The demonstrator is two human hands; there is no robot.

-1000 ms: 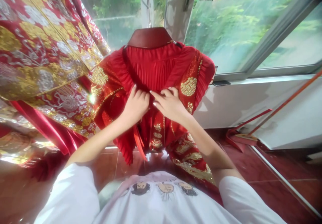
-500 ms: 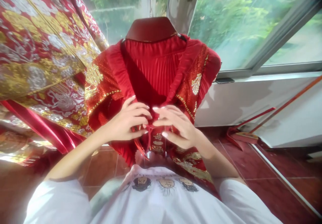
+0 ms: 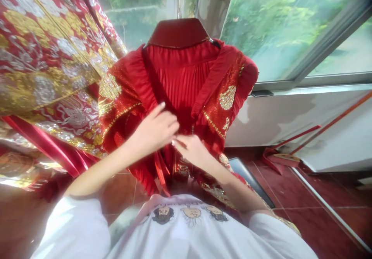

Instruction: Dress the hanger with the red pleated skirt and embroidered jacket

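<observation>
A red pleated garment (image 3: 183,78) with ruffled edges and gold embroidery hangs in front of me on a hanger with a broad dark-red top (image 3: 178,34). At its front opening, my left hand (image 3: 158,129) is closed, with one finger raised. My right hand (image 3: 190,147) pinches close beside it, lower and to the right; the fingertips nearly touch. A thin red cord runs between the hands in the earlier view; now the fingers hide it. Red ribbon ends (image 3: 161,175) dangle below my left hand.
A red, gold and silver embroidered cloth (image 3: 49,57) hangs at left. Windows (image 3: 279,38) stand behind, with a small dark object (image 3: 262,93) on the sill. A red dustpan (image 3: 279,158) and a black flat panel (image 3: 252,181) are on the tiled floor at right.
My hands first gripped the neckline, then spread lower with a thin red cord between them, and now have drawn together, fingers closed. The garment's lower right part shifted, showing the black panel.
</observation>
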